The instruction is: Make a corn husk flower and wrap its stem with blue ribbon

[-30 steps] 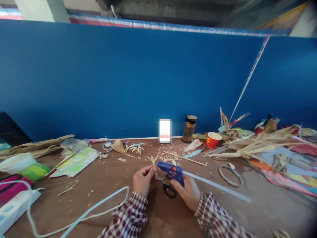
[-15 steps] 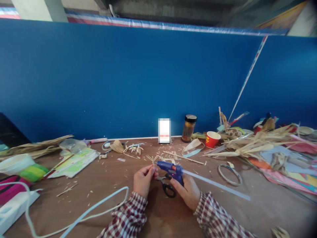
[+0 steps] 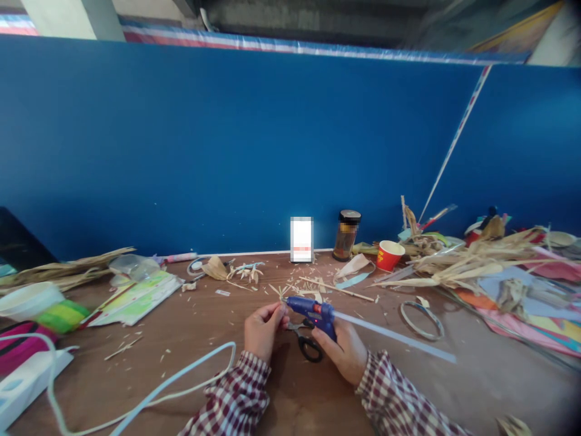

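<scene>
My right hand [image 3: 342, 348] is wrapped round the handle of a blue hot glue gun [image 3: 305, 307], which points left. A long translucent glue stick [image 3: 399, 339] sticks out of its back end. Between thumb and fingertips, my left hand [image 3: 264, 330] pinches a small bunch of thin straw strips [image 3: 280, 291] that fan out at the top. The gun's nozzle is at the strips, just above those fingertips; whether it touches them I cannot tell. Below the gun, black-handled scissors [image 3: 310, 349] lie on the table, partly hidden by it.
Straw scraps and a thin stick [image 3: 349, 290] lie beyond my hands. A lidded jar [image 3: 347, 236], a red paper cup [image 3: 389, 257] and a wire ring [image 3: 421, 321] stand or lie to the right, near heaped corn husks [image 3: 458, 272]. At left, a white cord [image 3: 181, 369] loops beside a power strip [image 3: 31, 387].
The glue gun has shifted very slightly, its glue stick's far end now a little higher and further left. Both hands stay nearly in place.
</scene>
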The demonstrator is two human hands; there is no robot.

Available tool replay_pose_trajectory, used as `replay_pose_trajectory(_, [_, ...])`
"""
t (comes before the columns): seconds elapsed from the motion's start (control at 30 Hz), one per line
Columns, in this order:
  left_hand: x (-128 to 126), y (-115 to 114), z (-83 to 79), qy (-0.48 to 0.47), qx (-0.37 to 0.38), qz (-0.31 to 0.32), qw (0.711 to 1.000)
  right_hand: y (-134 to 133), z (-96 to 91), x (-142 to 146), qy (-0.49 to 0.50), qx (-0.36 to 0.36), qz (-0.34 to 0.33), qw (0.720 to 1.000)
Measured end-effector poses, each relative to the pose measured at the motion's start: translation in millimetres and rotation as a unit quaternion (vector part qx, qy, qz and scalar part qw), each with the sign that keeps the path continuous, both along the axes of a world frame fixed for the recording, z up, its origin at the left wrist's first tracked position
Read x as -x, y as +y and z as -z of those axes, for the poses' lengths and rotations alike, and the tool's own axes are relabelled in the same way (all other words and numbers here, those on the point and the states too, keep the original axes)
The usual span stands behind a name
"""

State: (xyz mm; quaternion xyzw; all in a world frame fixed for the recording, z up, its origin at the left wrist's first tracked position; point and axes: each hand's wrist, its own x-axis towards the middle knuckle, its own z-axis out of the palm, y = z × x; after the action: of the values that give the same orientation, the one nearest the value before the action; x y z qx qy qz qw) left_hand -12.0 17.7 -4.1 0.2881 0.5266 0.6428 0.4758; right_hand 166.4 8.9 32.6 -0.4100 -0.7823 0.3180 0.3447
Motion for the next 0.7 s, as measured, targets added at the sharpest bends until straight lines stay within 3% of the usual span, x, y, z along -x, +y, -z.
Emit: replay_pose_trajectory(0.7, [1.0,1.5,3.0,-0.013,-0.003,-0.002,1.000,1.1,7.6,1.2,0.030,-0.003,0.009,1.000])
